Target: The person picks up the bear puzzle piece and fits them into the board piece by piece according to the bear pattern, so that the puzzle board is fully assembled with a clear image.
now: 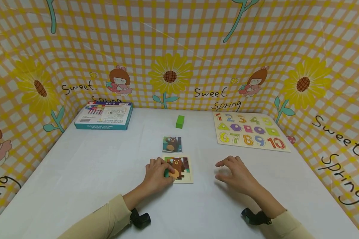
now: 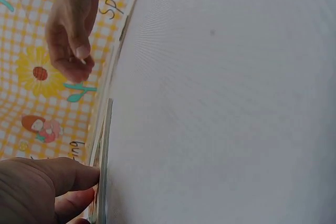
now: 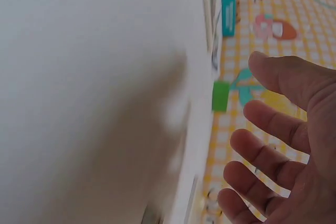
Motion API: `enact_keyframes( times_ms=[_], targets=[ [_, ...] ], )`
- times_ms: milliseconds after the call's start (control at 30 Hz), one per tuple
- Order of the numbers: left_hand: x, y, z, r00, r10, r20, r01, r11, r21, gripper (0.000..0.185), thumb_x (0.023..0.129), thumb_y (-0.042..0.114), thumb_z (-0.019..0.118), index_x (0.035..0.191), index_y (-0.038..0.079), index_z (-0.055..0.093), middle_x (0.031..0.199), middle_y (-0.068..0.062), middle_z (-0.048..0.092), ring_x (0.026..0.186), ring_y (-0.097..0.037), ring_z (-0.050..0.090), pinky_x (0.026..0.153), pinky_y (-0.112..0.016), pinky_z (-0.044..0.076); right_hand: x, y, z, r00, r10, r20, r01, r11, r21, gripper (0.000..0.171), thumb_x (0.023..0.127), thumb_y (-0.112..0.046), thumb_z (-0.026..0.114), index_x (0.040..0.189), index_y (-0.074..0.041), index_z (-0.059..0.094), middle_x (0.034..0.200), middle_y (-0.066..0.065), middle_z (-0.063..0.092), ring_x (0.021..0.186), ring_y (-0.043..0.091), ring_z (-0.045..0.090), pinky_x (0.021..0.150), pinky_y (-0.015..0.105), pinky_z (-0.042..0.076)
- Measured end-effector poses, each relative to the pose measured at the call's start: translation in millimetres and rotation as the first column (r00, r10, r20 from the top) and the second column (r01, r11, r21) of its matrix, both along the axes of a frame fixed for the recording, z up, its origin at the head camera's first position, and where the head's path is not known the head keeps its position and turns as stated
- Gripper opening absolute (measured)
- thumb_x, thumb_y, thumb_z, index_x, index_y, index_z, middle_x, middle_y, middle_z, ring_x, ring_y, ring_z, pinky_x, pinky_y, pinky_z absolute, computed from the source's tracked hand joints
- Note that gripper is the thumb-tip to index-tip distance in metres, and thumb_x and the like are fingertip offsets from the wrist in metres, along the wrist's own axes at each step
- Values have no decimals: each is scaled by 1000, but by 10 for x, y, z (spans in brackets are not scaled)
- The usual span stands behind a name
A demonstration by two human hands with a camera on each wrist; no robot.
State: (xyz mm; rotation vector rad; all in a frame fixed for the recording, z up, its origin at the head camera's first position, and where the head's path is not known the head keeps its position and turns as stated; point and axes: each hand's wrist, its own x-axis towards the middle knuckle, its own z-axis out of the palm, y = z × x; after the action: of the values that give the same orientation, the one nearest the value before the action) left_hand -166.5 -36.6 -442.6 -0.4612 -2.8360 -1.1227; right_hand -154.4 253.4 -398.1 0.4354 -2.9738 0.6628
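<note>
The left hand (image 1: pixel 157 176) rests on the left edge of a bear puzzle (image 1: pixel 180 169) that lies flat near the middle of the table (image 1: pixel 77 172). Its fingers (image 1: pixel 167 171) are curled over the puzzle's lower left corner, where they pinch an orange piece (image 1: pixel 174 174) against the board; in the left wrist view the fingers (image 2: pixel 63 179) press at the thin edge of the board (image 2: pixel 102 166).

The right hand (image 1: pixel 236 174) hovers just right of the puzzle, apart from it, with its fingers (image 3: pixel 273 129) spread and loosely bent, holding nothing. Bare table lies between this hand and the puzzle's right edge.

Just behind the puzzle, with a narrow gap, lies a small bear card (image 1: pixel 172 144). Further back stands a green block (image 1: pixel 180 121), well apart from both. A number board (image 1: pixel 251 132) sits at the far right, near the table's right edge, and a blue box (image 1: pixel 104 116) lies at the far left corner against the checked cloth wall (image 1: pixel 197 49). The near part of the table, on both sides of the arms, is open white surface.
</note>
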Motion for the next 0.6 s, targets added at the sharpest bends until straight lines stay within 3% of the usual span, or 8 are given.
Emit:
enact_keyframes(
  times_ms=[300,600],
  targets=[
    [-4,-6,4,1000,-2,0,2,1000,6,11,70,17,71,81,18,69,98,-2,51,95,-22,36,80,-42,25,118,412,-36,997,-72,10,72,996,57,35,75,-26,76,106,-12,67,104,7,60,98,22,44,77,36,38],
    [1,-3,0,1000,-2,8,2,1000,3,11,70,16,70,81,18,68,98,-2,50,95,-22,35,81,-42,25,226,619,-100,993,-116,9,114,985,128,40,72,-28,78,104,-7,68,102,11,62,93,27,47,74,36,37]
  ],
)
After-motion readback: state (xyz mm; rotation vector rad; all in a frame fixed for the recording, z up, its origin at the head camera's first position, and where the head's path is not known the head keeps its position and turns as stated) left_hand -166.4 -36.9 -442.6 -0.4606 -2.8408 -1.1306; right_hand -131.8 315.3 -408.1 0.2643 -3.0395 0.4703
